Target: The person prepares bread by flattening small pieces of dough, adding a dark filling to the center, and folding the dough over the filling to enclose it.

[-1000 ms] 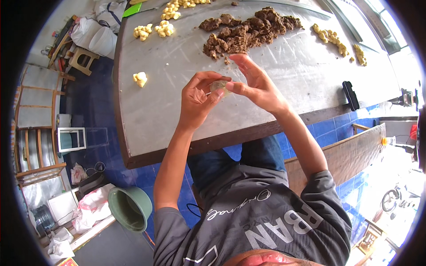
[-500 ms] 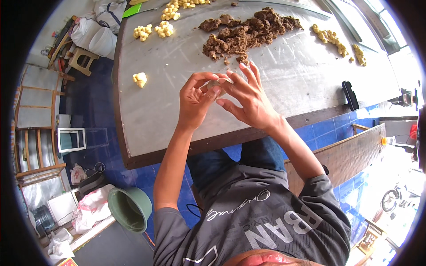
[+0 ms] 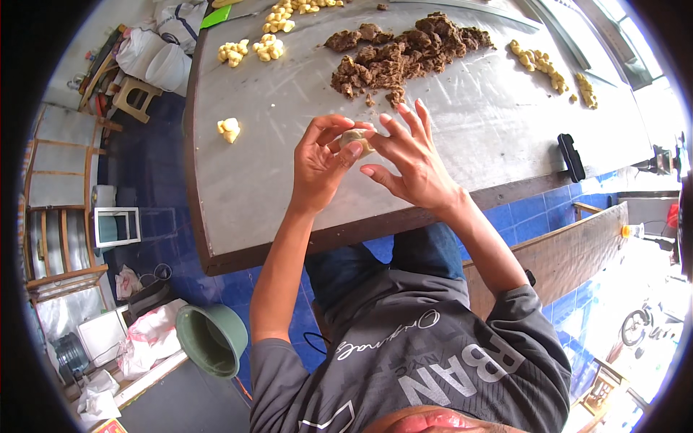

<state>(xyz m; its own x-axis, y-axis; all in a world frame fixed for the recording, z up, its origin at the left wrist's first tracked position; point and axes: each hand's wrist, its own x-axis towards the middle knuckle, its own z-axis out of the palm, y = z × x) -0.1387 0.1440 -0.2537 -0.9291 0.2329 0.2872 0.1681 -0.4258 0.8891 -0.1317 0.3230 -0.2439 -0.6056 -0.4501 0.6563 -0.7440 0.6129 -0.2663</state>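
Note:
A small pale, rounded lump of dough [image 3: 355, 138] is pinched between the thumb and fingers of my left hand [image 3: 317, 166], just above the table. My right hand [image 3: 420, 169] is beside it with fingers spread; the index finger reaches the lump's right side, and the thumb stands apart. Beyond my hands lies a crumbly brown mass [image 3: 411, 61] on the metal tabletop [image 3: 253, 180]. To the left is a little cluster of pale yellow dough pieces [image 3: 229, 130], with more pale dough pieces [image 3: 268, 47] farther back. Darker yellow pieces [image 3: 538, 63] sit in rows at the far right.
A black oblong object [image 3: 570, 157] rests at the table's near right edge. A green flat tool [image 3: 215, 17] lies at the far left corner. On the floor stand a beige stool [image 3: 137, 99] and a green tub [image 3: 211, 340]. A wooden bench [image 3: 556, 252] is at right.
My right hand has drawn slightly to the right, its fingers spreading wider. More of the dough lump now shows in my left hand, which has hardly moved.

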